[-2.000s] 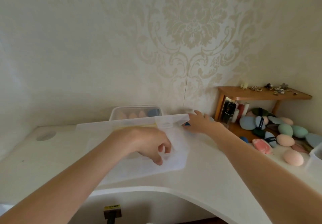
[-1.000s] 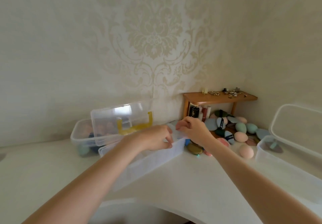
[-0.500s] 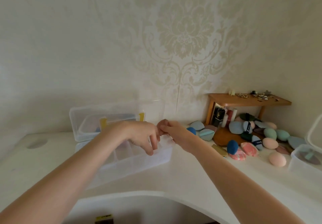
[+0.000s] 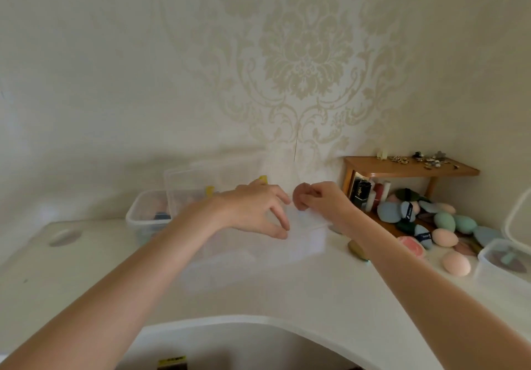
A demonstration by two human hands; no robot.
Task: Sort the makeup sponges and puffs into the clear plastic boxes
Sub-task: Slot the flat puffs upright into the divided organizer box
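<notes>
wallpaper (image 4: 307,62): showing a beige damask pattern on cream
tabletop (image 4: 287,295): looking plain white
corner shelf (image 4: 402,168): showing warm brown wood
sponges and puffs (image 4: 448,226): lying in blue, green, peach and pink
box clasps (image 4: 209,190): showing yellow

Seen from above: a white desk (image 4: 330,292) carrying a blurred clear box (image 4: 258,251), with the left hand (image 4: 255,211) spread over it, fingers (image 4: 277,217) loosely curled. Beside it, the right hand (image 4: 321,200) pinching a small pink sponge (image 4: 298,198) above the box's far right corner. Further right, a heap of sponges and puffs (image 4: 439,226) under a wooden shelf (image 4: 408,168).
</notes>
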